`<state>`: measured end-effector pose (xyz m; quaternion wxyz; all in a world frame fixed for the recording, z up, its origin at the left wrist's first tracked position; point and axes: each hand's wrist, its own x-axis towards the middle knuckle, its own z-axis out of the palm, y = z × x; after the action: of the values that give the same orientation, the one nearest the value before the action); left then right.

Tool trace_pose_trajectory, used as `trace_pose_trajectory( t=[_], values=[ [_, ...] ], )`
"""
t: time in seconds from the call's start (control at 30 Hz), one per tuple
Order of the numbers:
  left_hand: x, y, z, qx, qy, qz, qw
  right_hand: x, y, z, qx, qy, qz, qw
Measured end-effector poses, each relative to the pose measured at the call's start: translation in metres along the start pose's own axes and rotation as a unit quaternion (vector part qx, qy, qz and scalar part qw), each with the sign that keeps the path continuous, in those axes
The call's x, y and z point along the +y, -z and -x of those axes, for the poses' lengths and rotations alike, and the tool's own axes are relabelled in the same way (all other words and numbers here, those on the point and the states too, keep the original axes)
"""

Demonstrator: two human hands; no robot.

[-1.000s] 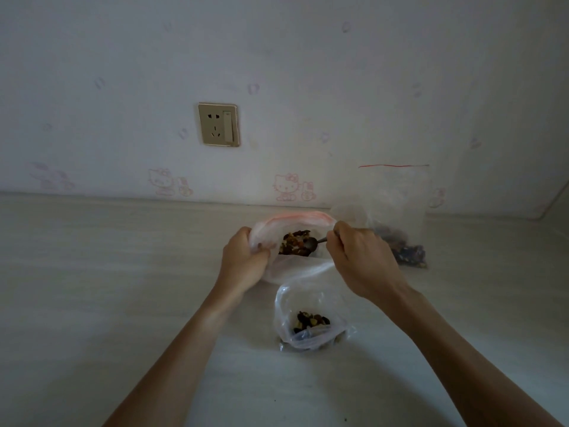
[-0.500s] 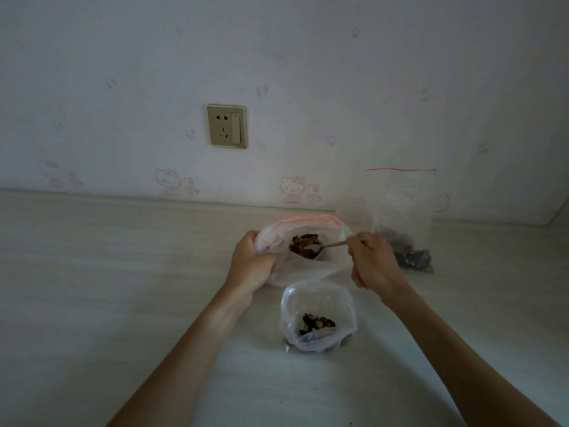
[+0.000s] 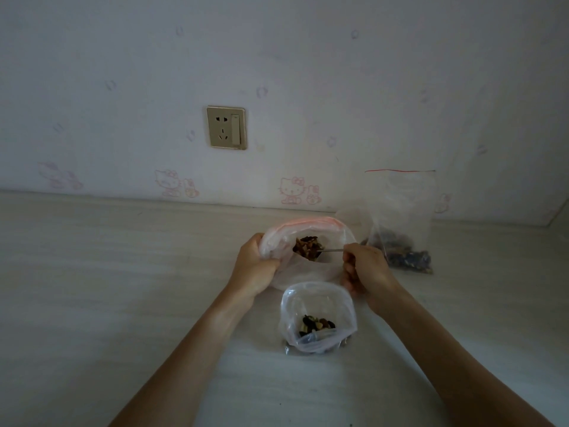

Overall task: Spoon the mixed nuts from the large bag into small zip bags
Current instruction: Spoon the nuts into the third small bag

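The large clear bag (image 3: 308, 272) with a pink zip rim stands open at the middle of the table, brown mixed nuts (image 3: 308, 246) showing inside. My left hand (image 3: 254, 266) grips the bag's left rim and holds the mouth open. My right hand (image 3: 365, 269) holds a thin metal spoon (image 3: 331, 250) whose bowl is down among the nuts in the large bag. Just in front stands a small zip bag (image 3: 318, 303), open, with a little heap of nuts at its bottom.
A filled zip bag (image 3: 400, 229) with a red seal line leans against the wall at the back right. A wall socket (image 3: 226, 127) is above the pale wooden table (image 3: 107, 288). The table's right edge meets a corner at far right.
My right hand has drawn back to the right, off the large bag's mouth, so the spoon handle now shows. The small bag's mouth, hidden before, stands fully open. The left hand keeps its hold.
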<state>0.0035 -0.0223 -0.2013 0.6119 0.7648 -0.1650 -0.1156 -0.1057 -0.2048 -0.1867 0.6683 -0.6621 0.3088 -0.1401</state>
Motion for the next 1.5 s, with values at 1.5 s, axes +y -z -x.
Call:
trace_pose_trajectory(
  t=[1.5],
  values=[
    [0.014, 0.012, 0.103, 0.002, -0.131, -0.224, 0.966, -0.018, 0.07, 0.147, -0.108, 0.485, 0.446, 0.745]
  ],
)
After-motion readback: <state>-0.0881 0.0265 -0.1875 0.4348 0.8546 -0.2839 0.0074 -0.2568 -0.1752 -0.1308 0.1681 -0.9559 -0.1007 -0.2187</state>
